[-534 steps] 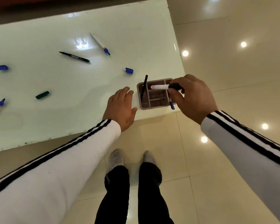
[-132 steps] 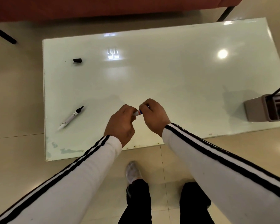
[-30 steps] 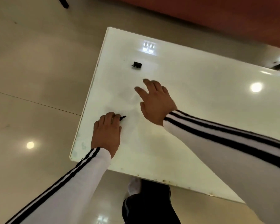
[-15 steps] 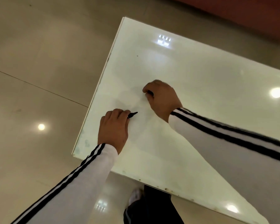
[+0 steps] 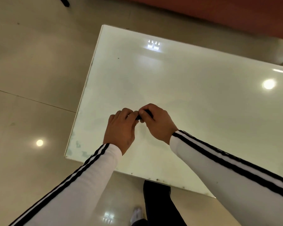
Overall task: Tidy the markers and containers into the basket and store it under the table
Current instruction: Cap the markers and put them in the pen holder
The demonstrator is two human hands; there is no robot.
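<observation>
Both hands meet above the near left part of the white table (image 5: pixel 194 88). My left hand (image 5: pixel 121 129) grips the black marker, whose body is almost wholly hidden inside the curled fingers. My right hand (image 5: pixel 155 121) pinches the black cap (image 5: pixel 145 114) and holds it against the marker's tip, right where the two hands touch. The basket is out of view.
The table's left edge (image 5: pixel 83 98) and near edge (image 5: pixel 153 178) border a glossy beige tiled floor (image 5: pixel 31 79). A reddish-brown sofa (image 5: pixel 219 15) runs along the far side. My dark trouser leg (image 5: pixel 157 203) stands at the near edge.
My right hand picked the black cap off the table and brought it back to the left hand. The left hand lifted the marker, and the two hands now touch.
</observation>
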